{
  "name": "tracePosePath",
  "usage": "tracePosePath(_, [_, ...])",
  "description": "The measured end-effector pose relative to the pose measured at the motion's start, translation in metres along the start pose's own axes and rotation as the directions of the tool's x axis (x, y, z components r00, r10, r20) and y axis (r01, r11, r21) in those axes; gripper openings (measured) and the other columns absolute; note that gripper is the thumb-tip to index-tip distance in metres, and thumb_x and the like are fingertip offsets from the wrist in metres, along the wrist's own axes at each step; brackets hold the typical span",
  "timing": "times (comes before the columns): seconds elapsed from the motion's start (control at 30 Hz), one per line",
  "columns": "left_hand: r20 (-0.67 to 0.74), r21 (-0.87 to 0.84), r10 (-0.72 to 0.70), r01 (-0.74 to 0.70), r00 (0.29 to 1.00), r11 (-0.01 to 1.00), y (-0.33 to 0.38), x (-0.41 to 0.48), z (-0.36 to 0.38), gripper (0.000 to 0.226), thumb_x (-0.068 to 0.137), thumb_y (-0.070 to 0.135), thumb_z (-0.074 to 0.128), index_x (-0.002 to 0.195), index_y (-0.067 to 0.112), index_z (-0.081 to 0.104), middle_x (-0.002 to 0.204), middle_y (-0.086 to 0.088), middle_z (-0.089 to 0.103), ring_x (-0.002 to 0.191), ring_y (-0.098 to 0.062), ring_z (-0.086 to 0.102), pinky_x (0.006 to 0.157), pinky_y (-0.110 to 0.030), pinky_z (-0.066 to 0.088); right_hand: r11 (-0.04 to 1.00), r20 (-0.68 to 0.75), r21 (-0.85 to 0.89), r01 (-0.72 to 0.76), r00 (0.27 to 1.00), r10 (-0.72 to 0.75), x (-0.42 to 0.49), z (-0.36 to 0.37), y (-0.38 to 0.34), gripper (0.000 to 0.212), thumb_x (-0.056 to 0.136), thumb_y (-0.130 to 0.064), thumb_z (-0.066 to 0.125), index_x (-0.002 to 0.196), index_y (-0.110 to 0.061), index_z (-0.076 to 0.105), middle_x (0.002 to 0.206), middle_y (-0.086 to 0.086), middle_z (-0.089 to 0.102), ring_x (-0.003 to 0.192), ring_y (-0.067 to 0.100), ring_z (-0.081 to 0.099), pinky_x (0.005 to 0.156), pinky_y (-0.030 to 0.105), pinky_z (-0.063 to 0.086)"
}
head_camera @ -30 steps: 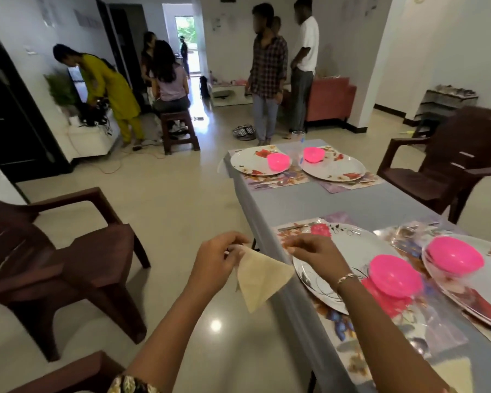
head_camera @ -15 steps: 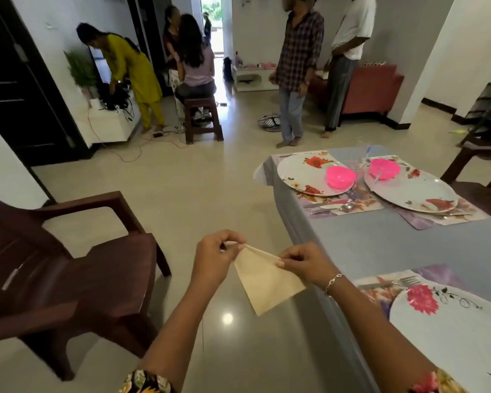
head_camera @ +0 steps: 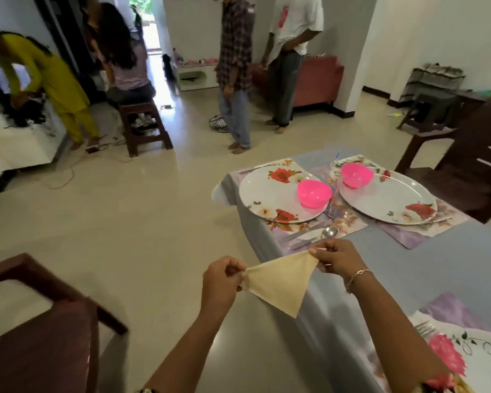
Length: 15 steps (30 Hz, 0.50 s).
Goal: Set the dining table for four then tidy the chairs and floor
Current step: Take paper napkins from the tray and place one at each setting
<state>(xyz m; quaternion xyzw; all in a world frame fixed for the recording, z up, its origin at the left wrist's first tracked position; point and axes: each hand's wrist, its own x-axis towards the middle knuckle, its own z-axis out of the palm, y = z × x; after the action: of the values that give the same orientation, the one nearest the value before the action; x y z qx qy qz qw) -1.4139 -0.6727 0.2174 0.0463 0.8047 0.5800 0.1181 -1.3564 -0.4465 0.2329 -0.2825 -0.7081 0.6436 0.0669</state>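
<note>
Napkin (head_camera: 278, 282), a cream triangle, hung stretched just beside the counter (head_camera: 451, 265) edge, one corner pinched by fingers of the left hand (head_camera: 221, 279), another by the right hand (head_camera: 338, 258). Far plates (head_camera: 270, 191) held pink bowls (head_camera: 314, 193); napkin placing and chair (head_camera: 40, 336) tidying looked undone.

Our right hand (head_camera: 338, 258) has left the white flowered near plate (head_camera: 482, 367) to join our left hand (head_camera: 220, 279) on the beige triangular cloth napkin (head_camera: 281, 282), now pulled taut and carried farther along the grey surface's (head_camera: 437, 265) left edge.
</note>
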Motion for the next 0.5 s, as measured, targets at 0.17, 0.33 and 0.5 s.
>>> tracePosePath(0.17, [0.225, 0.191, -0.011, -0.033, 0.974, 0.981, 0.018, 0.056, 0.054, 0.026, 0.078, -0.002, 0.067, 0.066, 0.019, 0.059, 0.071, -0.002, 0.064, 0.070, -0.017, 0.061, 0.071, -0.034, 0.056, 0.996, -0.185, 0.038, -0.086, 0.979, 0.091, 0.051, -0.042, 0.000, 0.013, 0.081, 0.007, 0.062, 0.076, -0.005, 0.063, 0.059, 0.005, 0.045, 0.049, 0.015, 0.035, 0.037, 0.016, 0.032])
tracePosePath(0.33, [0.439, 0.199, -0.104, 0.017, 0.893, 0.980, 0.020, 0.097, 0.105, 0.026, 0.083, -0.002, 0.063, 0.068, 0.018, 0.056, 0.072, -0.003, 0.061, 0.071, -0.018, 0.060, 0.073, -0.033, 0.057, 0.977, -0.351, -0.027, -0.212, 0.917, 0.189, 0.088, -0.081, 0.006, 0.012, 0.078, 0.007, 0.066, 0.074, -0.004, 0.062, 0.057, 0.006, 0.048, 0.049, 0.015, 0.037, 0.036, 0.015, 0.029])
tracePosePath(0.5, [0.627, 0.212, -0.218, 0.105, 0.748, 0.972, 0.005, 0.118, 0.155, 0.028, 0.089, -0.003, 0.056, 0.069, 0.017, 0.050, 0.069, -0.006, 0.054, 0.065, -0.017, 0.056, 0.056, -0.024, 0.050, 0.934, -0.493, -0.054, -0.353, 0.823, 0.282, 0.114, -0.109, 0.020, 0.009, 0.079, 0.007, 0.064, 0.080, -0.002, 0.062, 0.055, 0.006, 0.050, 0.047, 0.015, 0.043, 0.039, 0.016, 0.033])
